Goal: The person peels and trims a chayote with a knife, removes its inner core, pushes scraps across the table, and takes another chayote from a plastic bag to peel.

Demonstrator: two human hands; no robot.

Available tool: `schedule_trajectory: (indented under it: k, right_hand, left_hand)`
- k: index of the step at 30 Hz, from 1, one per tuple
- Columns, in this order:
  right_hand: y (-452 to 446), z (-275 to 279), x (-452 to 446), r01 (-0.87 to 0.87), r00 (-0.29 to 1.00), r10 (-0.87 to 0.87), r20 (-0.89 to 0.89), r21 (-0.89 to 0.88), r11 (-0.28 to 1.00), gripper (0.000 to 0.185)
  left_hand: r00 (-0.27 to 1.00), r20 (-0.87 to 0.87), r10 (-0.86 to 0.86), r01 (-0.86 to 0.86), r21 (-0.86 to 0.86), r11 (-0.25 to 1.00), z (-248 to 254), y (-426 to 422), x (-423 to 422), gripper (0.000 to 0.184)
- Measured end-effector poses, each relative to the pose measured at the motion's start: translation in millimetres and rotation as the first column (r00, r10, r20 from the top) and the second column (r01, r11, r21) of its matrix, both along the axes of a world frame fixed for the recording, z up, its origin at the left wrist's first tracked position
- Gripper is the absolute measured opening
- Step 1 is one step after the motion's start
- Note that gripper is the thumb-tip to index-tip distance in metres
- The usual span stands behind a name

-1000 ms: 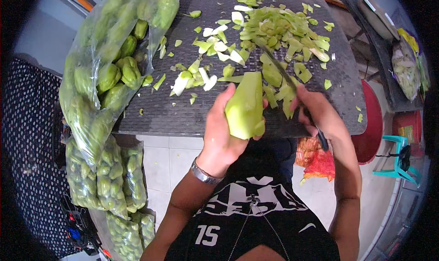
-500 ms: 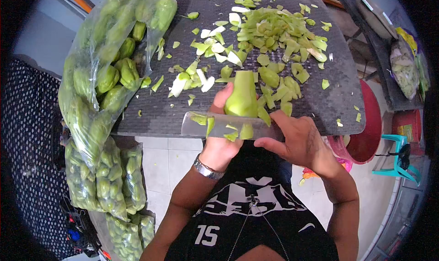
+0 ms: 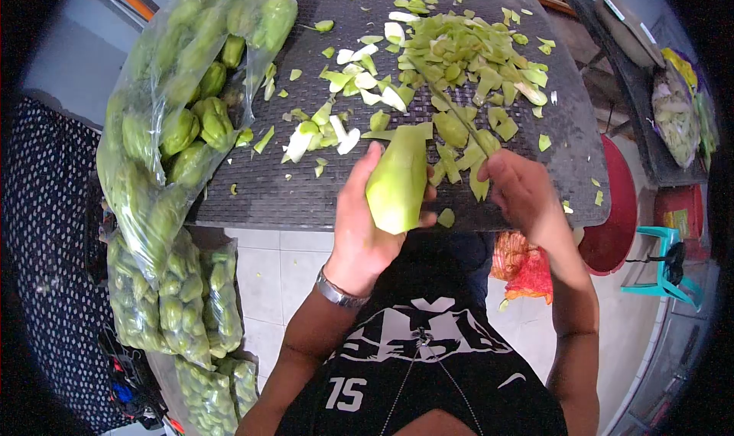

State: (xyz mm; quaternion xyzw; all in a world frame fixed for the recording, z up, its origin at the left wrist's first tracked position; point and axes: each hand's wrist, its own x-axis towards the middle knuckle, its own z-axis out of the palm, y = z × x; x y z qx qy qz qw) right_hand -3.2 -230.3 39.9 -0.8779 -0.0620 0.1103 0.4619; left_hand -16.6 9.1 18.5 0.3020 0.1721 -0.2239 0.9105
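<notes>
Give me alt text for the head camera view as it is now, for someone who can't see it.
A left hand holds a peeled green chayote while the right hand grips a knife over a dark table. Peelings litter it, beside a clear bag of chayotes.

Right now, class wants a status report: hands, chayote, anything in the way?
Left hand gripping peeled chayote. Right hand holding knife, blade off chayote. Peelings heaped beyond, scraps around; bagged chayotes at left.
</notes>
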Motion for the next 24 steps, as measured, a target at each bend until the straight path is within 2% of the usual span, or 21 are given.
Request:
schedule_trajectory:
  k: [2,3,4,6,7,10,12,15,16,18,19,21,24]
  right_hand:
    - [12.1,1.4,-12.1,-0.047,0.98,0.059,0.191,-0.066,0.997,0.045]
    - [18.5,3.5,-19.2,-0.103,0.969,0.14,0.203,-0.183,0.978,0.05]
    - [23.5,3.2,-24.4,-0.143,0.957,0.192,0.219,-0.22,0.965,0.052]
    - [29.6,1.6,-31.6,-0.225,0.923,0.299,0.24,-0.294,0.929,0.056]
    - [29.6,-1.3,-31.1,-0.252,0.913,0.31,0.265,-0.23,0.94,0.058]
    - [28.2,0.2,-29.9,-0.266,0.886,0.354,0.3,-0.297,0.917,0.059]
    - [24.0,-4.1,-25.5,-0.212,0.874,0.333,0.355,-0.338,0.917,0.059]
    - [21.4,-9.7,-22.9,-0.179,0.846,0.333,0.418,-0.366,0.913,0.06]
    - [20.0,-10.4,-21.2,-0.172,0.833,0.335,0.44,-0.37,0.913,0.06]
    - [13.3,-10.8,-13.5,-0.064,0.874,0.242,0.421,-0.395,0.916,0.057]
    - [8.5,-11.2,-8.7,-0.012,0.892,0.195,0.408,-0.409,0.913,0.056]
    - [-14.0,-14.4,11.0,0.051,0.95,0.054,0.308,-0.323,0.945,0.053]
    - [-31.5,-17.5,20.3,0.093,0.994,-0.088,0.057,-0.097,0.991,0.046]
  left_hand:
    - [0.992,-0.027,0.123,-0.122,0.015,0.992,-0.4,-10.0,1.1,0.051]
    - [0.983,-0.041,0.18,-0.179,0.025,0.984,-0.6,-13.0,1.7,0.051]
    - [0.995,-0.007,0.096,-0.096,-0.158,0.983,-9.6,-6.4,3.9,0.047]
    - [0.996,0.046,0.08,-0.073,-0.132,0.988,-7.7,-10.8,3.1,0.046]
    - [0.995,0.059,0.076,-0.069,-0.124,0.99,-7.4,-10.9,3.5,0.046]
    - [0.994,0.075,0.084,-0.077,-0.096,0.992,-7.8,-12.1,2.6,0.044]
    - [0.992,0.067,0.111,-0.106,-0.074,0.992,-9.4,-15.2,2.7,0.043]
    - [0.995,0.093,-0.035,0.05,-0.162,0.985,-13.7,-4.6,0.7,0.045]
    - [0.998,0.07,0.002,0.008,-0.149,0.989,-11.7,-5.3,-3.6,0.047]
    - [0.997,0.021,0.068,-0.065,-0.12,0.991,-4.0,-9.4,-14.5,0.049]
    - [1.0,0.025,0.015,-0.013,-0.091,0.996,-2.3,-7.6,-14.0,0.05]
    - [0.996,0.029,-0.086,0.087,-0.034,0.996,0.8,-1.2,-12.5,0.05]
    - [0.999,0.035,-0.04,0.041,-0.023,0.999,5.8,-1.8,-13.0,0.052]
